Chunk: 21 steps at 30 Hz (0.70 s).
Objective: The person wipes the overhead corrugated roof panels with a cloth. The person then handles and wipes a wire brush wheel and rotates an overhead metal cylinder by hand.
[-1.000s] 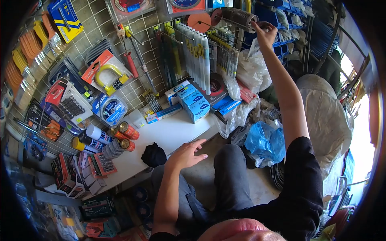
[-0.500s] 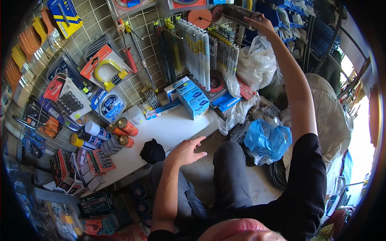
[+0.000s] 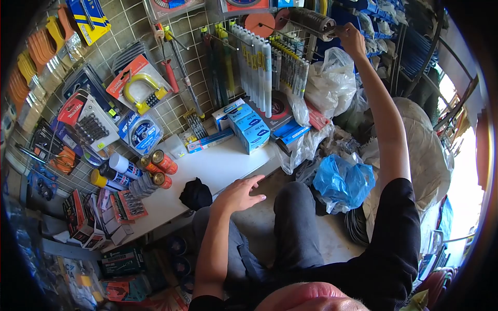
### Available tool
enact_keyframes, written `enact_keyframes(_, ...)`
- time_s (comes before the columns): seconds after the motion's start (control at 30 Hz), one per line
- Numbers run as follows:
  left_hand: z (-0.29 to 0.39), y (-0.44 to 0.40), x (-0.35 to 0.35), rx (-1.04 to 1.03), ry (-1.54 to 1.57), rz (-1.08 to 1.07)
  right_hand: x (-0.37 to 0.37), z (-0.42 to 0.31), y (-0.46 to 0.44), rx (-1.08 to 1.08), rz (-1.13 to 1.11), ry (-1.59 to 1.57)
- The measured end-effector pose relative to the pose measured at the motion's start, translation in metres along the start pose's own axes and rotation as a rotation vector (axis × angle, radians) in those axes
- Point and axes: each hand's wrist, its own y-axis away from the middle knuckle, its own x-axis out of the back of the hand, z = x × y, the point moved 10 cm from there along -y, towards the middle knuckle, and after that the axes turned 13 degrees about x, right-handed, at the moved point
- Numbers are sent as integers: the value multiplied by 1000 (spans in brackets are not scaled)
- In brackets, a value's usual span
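Note:
My right hand (image 3: pixel 350 39) is raised at the upper right, with its fingers bent together at the near end of a stack of dark round discs (image 3: pixel 311 22) hanging from the wall grid. What lies between those fingertips is too small to make out. Low in the middle, my left hand (image 3: pixel 239 195) hovers near my knee, fingers and thumb apart, holding nothing. A black cloth-like bundle (image 3: pixel 196 194) sits beside it on the edge of the white shelf (image 3: pixel 220 160).
Left of the discs hang an orange disc (image 3: pixel 259 24) and packs of long white drill bits (image 3: pixel 254 67). Light-blue boxes (image 3: pixel 249 127) and orange cans (image 3: pixel 165 162) stand on the shelf. Plastic bags (image 3: pixel 342 181) lie at the right, below blue bins (image 3: pixel 381 31).
My right hand has shifted slightly right and down, from the side of the disc stack to its near end, its fingers now more bent. My left hand stays nearly still.

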Motion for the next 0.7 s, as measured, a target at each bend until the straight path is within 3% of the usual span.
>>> enact_keyframes(0.23, 1, 0, -1, -6, -19, 10, -12, 2, -9, 182, -155, 6)
enact_keyframes(0.4, 0, -1, -1, -16, -12, 13, -24, -21, -17, 463, -344, -120)
enact_keyframes(0.53, 1, -2, -3, -14, -12, 2, -17, -34, -12, 414, -323, -121)
enact_keyframes(0.7, 1, 0, -1, 16, -13, 2, -34, -43, 3, 484, -450, 89)
